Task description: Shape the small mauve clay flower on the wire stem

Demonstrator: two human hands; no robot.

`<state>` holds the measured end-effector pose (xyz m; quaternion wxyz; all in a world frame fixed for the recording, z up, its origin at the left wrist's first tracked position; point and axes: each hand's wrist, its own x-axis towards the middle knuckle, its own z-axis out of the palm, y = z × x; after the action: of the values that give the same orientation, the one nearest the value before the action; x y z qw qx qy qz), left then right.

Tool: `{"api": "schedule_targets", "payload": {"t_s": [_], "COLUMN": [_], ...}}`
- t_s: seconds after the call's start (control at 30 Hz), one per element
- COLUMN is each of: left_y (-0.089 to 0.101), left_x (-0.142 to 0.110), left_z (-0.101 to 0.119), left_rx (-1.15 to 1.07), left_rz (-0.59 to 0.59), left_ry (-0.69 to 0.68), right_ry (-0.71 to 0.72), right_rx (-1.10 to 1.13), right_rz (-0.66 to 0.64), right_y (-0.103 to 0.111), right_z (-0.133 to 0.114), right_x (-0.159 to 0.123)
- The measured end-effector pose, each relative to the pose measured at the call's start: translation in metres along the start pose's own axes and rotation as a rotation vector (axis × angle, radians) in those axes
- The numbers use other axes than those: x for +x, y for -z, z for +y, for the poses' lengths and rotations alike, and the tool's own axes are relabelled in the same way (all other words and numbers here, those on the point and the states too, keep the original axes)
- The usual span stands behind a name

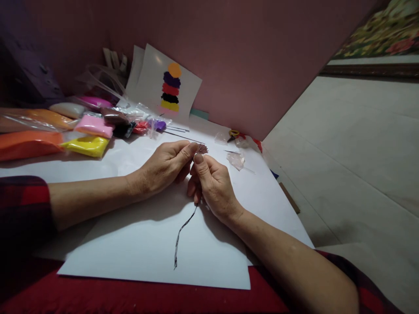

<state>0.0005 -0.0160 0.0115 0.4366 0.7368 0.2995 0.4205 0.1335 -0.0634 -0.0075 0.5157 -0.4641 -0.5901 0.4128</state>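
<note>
My left hand (pixel 166 165) and my right hand (pixel 212 185) meet over a large white sheet (pixel 137 244). Both are closed in a pinch on a small brownish clay flower head (pixel 202 149) that sits at the top of a thin dark wire stem (pixel 183 231). The stem runs down through my right fist and hangs out below it, bent, over the paper. My left thumb and fingers press the side of the flower head; my right thumb lies just under it.
Bags of coloured clay (pixel 87 145), orange, yellow, pink, white and purple, lie at the left back. A white card with stacked colour blobs (pixel 170 87) leans on the pink wall. Spare wires (pixel 178 131), small scissors (pixel 233 134) and clear wrappers (pixel 235 160) lie behind my hands. Tiled floor at right.
</note>
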Motion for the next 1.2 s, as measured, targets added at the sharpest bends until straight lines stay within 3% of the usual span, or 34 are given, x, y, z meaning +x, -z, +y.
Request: {"api": "schedule_targets", "payload": {"t_s": [0.67, 1.2], "left_y": [0.0024, 0.0008], "left_x": [0.0004, 0.0003], "left_z": [-0.0023, 0.0002], "left_rx": [0.02, -0.052], "left_rz": [0.041, -0.008], "left_ry": [0.05, 0.087], "right_ry": [-0.027, 0.0], "right_rx": [0.001, -0.011], "right_rz": [-0.028, 0.005], "right_y": [-0.0005, -0.0003], "right_z": [0.0005, -0.0002], "right_x": [-0.0006, -0.0001]}}
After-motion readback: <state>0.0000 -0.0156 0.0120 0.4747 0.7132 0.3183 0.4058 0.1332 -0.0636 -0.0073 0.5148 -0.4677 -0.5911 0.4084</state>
